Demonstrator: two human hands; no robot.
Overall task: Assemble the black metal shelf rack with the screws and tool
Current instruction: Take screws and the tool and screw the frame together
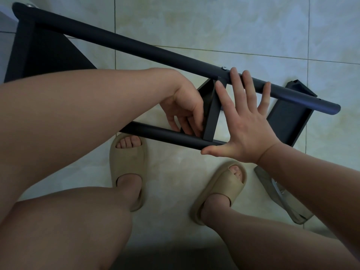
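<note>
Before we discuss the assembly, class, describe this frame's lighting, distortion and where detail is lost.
Head view: light is dim and bluish, with a soft sheen on the floor tiles; the near forearms loom large, a wide-angle effect; the bottom edge sinks into shadow; the black rack loses surface detail, though a screw on its upper tube glints.

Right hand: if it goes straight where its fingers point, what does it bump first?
The right hand would meet the long black top tube first. Its fingertips lie across that tube, though I can't tell whether they touch it.
</note>
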